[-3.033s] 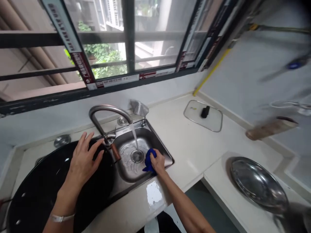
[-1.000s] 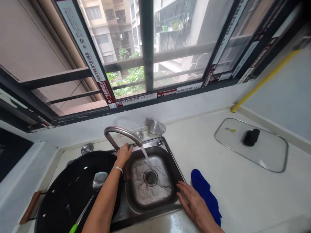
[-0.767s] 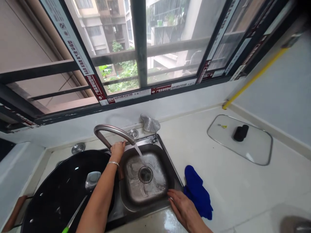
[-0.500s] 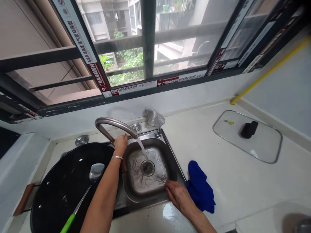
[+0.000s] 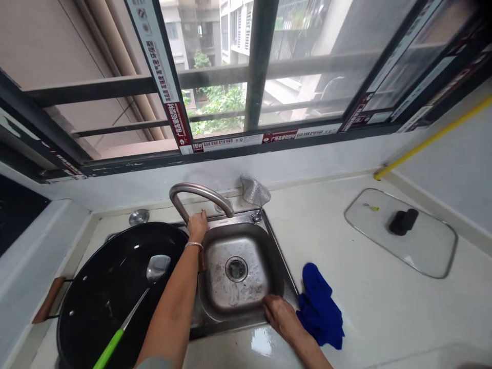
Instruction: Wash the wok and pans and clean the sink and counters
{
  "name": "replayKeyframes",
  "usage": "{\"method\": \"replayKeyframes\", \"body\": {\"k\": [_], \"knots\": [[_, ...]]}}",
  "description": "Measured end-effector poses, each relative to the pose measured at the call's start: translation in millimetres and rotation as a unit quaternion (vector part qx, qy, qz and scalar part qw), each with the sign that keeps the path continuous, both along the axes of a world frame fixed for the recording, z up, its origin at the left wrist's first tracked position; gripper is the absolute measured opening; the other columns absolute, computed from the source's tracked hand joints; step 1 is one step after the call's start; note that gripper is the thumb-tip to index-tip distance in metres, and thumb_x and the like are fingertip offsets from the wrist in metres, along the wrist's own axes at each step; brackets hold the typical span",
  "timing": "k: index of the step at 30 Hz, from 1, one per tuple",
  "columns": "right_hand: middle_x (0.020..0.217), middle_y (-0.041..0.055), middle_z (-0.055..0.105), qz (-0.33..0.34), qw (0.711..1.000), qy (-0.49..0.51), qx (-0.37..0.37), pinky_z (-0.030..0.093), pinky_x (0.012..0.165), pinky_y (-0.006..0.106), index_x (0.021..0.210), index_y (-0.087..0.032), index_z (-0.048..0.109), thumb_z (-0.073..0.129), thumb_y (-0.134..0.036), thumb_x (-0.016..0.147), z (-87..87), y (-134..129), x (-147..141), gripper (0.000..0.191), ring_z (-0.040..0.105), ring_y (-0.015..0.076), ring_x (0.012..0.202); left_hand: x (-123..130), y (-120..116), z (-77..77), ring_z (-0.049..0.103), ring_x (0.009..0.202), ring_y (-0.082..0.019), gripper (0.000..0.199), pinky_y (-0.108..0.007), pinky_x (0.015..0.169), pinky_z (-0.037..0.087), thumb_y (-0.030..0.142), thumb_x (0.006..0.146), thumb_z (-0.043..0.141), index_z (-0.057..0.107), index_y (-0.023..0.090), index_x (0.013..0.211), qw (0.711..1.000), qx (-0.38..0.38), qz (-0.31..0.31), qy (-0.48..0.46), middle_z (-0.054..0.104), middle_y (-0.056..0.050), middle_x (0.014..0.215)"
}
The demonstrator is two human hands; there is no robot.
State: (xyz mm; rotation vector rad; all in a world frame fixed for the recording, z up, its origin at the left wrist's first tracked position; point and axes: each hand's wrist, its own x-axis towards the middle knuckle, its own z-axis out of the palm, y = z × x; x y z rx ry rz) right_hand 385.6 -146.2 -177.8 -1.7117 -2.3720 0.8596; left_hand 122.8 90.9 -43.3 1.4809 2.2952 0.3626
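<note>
My left hand (image 5: 197, 226) is closed around the handle at the base of the curved metal faucet (image 5: 200, 190), and the handle itself is mostly hidden by the fingers. No water runs from the spout. Over the front right corner of the steel sink (image 5: 253, 238) is my right hand (image 5: 280, 313), its fingers curled together and no object visible in them. A drain strainer (image 5: 236, 269) sits in the wet basin. Just right of that hand lies a crumpled blue cloth (image 5: 320, 310) on the counter.
Left of the sink stands a large black wok (image 5: 111, 277) holding a spatula (image 5: 158, 267) with a green handle. A silvery mesh cloth (image 5: 255, 191) hangs behind the sink. A glass lid (image 5: 430, 246) with a black knob rests at right, near a yellow pipe (image 5: 434, 138).
Water was pouring from the spout and has stopped. My left hand stays at the faucet handle. The view has shifted slightly, while my right hand keeps its place by the sink corner.
</note>
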Motion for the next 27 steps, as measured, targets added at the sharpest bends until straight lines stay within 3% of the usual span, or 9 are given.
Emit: {"method": "replayKeyframes", "body": {"k": [3,6,9,12,14,18,20,23,27], "knots": [[0.087,0.0095,0.072,-0.006,1.0,0.0,0.009,0.046,0.075,0.027,0.084,-0.016,0.066,0.038,-0.012,0.091,-1.6,-5,-3,0.029,0.068,0.0212,0.088,5,-16,7.1,0.07,0.066,-0.02,0.045,-0.03,0.073,0.051,0.033,0.097,0.034,0.072,0.011,0.104,0.999,0.015,-0.029,-0.031,0.075,-0.013,0.072],[0.086,0.0101,0.072,-0.005,0.999,0.011,0.031,0.047,0.079,0.029,0.083,-0.016,0.066,0.035,-0.01,0.091,-13.3,-12,-4,0.033,0.068,0.0209,0.085,-9,-51,24.4,0.072,0.077,-0.018,0.035,-0.026,0.076,0.051,0.034,0.094,0.047,0.069,0.018,0.115,0.997,0.041,-0.052,-0.045,0.078,-0.008,0.087],[0.08,0.0116,0.071,0.003,0.997,0.046,0.056,0.048,0.084,0.034,0.079,-0.016,0.066,0.033,-0.011,0.09,-27.1,-20,-4,0.035,0.068,0.0217,0.078,-54,-118,51.4,0.071,0.09,-0.02,0.038,-0.028,0.082,0.052,0.044,0.094,0.045,0.071,0.022,0.112,0.996,0.069,-0.028,-0.04,0.077,-0.007,0.098],[0.087,0.0149,0.073,-0.003,0.987,0.145,0.075,0.051,0.083,0.037,0.088,-0.016,0.068,0.038,-0.022,0.09,-24.7,-27,-12,0.03,0.069,0.0254,0.084,-112,-213,74.6,0.07,0.098,-0.024,0.048,-0.036,0.087,0.052,0.047,0.097,0.031,0.065,0.024,0.121,0.986,0.1,0.129,0.038,0.075,-0.007,0.108],[0.097,0.0149,0.073,0.001,0.972,0.229,0.057,0.052,0.084,0.037,0.101,-0.017,0.068,0.043,-0.033,0.09,-7.9,-31,-30,0.031,0.068,0.0262,0.091,-142,-277,78.9,0.064,0.112,-0.032,0.05,-0.045,0.094,0.049,0.045,0.096,0.037,0.053,0.023,0.137,0.964,0.03,0.225,0.138,0.068,-0.011,0.126],[0.079,0.006,0.071,0.089,0.935,0.325,-0.11,0.053,0.072,0.033,0.102,-0.02,0.068,0.044,-0.041,0.09,45.6,-36,-97,0.034,0.068,0.021,0.075,-171,-367,60.4,0.053,0.127,-0.036,0.057,-0.05,0.103,0.042,0.041,0.096,0.037,0.042,0.01,0.144,0.94,-0.188,0.245,0.147,0.052,-0.02,0.143],[0.073,0.0025,0.067,0.136,0.895,0.367,-0.215,0.051,0.065,0.029,0.1,-0.019,0.066,0.046,-0.041,0.087,68.3,-39,-139,0.032,0.067,0.0177,0.067,-174,-388,48.3,0.056,0.125,-0.033,0.056,-0.047,0.102,0.042,0.042,0.096,0.035,0.044,0.014,0.143,0.938,-0.232,0.24,0.099,0.059,-0.018,0.136],[0.08,0.0022,0.065,0.139,0.828,0.405,-0.361,0.051,0.059,0.028,0.105,-0.017,0.061,0.053,-0.045,0.079,89.6,-48,-201,0.039,0.066,0.0151,0.062,-164,-401,39.0,0.062,0.116,-0.03,0.05,-0.043,0.096,0.046,0.041,0.097,0.035,0.048,0.021,0.14,0.946,-0.208,0.228,0.103,0.068,-0.016,0.124],[0.092,0.0048,0.062,0.076,0.805,0.396,-0.434,0.053,0.055,0.03,0.123,-0.018,0.049,0.053,-0.054,0.079,105.5,-64,-259,0.057,0.065,0.0154,0.064,-121,-410,38.1,0.069,0.099,-0.032,0.042,-0.042,0.084,0.049,0.04,0.096,0.038,0.059,0.022,0.127,0.959,-0.174,0.184,0.131,0.074,-0.016,0.105]]}}
